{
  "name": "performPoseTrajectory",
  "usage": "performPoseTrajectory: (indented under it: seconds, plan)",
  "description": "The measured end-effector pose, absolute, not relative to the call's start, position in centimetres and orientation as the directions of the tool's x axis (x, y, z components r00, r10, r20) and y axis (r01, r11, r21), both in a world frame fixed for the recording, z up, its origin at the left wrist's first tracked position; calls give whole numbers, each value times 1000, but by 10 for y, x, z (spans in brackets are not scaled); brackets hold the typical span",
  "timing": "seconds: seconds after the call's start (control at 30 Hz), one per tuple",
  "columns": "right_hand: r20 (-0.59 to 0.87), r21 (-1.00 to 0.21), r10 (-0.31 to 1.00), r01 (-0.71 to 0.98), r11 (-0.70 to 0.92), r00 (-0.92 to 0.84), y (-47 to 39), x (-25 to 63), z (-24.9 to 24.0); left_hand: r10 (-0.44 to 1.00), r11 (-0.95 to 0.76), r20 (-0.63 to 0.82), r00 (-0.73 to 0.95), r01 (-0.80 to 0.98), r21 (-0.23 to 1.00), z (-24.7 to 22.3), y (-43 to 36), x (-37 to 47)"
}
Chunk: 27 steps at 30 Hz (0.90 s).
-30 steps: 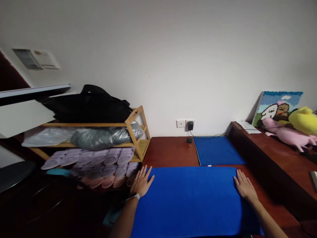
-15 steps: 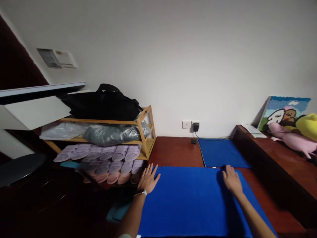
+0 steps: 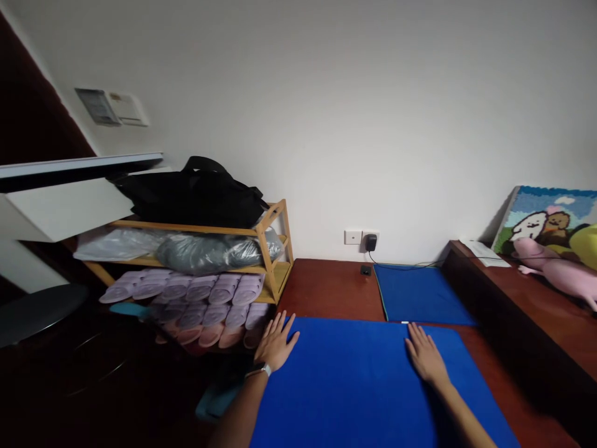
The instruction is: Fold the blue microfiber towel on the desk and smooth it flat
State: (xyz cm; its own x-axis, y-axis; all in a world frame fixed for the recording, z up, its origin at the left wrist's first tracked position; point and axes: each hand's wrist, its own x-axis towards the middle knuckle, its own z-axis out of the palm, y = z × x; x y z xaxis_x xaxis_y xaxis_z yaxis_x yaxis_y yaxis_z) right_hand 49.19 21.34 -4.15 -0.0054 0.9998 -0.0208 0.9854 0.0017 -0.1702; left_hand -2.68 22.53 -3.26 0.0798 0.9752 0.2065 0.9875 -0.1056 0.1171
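Note:
A large blue cloth (image 3: pixel 349 379) lies flat on the reddish-brown wooden surface (image 3: pixel 333 286). My left hand (image 3: pixel 276 342) rests with fingers spread on the cloth's far left corner, a watch on its wrist. Near the cloth's far edge, right of the middle, my right hand (image 3: pixel 426 354) lies flat with its fingers stretched out, holding nothing. Just beyond it is a smaller blue cloth (image 3: pixel 422 295), with a white tag between the two cloths.
On the left stands a wooden rack (image 3: pixel 268 249) with slippers (image 3: pixel 200 289) and a black bag (image 3: pixel 200 196). A black plug (image 3: pixel 370 242) with a cable is at the wall. A raised ledge (image 3: pixel 522 298) on the right bears a pink plush toy (image 3: pixel 555 264).
My right hand has moved left along the cloth's far edge. My left hand stays at the far left corner. The view has shifted slightly.

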Motion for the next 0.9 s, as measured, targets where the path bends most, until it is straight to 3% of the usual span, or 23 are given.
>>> performPoseTrajectory:
  seconds: [0.13, 0.43, 0.6, 0.7, 0.8, 0.9]
  plan:
    - [-47, -105, 979, 973, -204, 200, 213, 584, -54, 974, -108, 210, 82, 987, 115, -35, 227, -28]
    - [-72, -150, 967, 956, -252, 244, 211, 602, -48, 978, -112, 184, 99, 991, 66, -34, 230, -31]
    - [98, -238, 977, 958, -162, 189, 168, 576, -49, 981, -118, 167, 98, 986, 116, -15, 227, -29]
    - [196, -279, 969, 956, -89, 148, 130, 561, -59, 966, -125, 244, 88, 982, 142, 2, 216, -28]
    - [220, -306, 966, 950, -64, 136, 102, 534, -57, 947, -144, 306, 95, 980, 141, 10, 188, -22]
    - [194, -321, 979, 947, 10, 55, 93, 479, -37, 932, -269, 284, 225, 955, 124, 5, 147, -9]
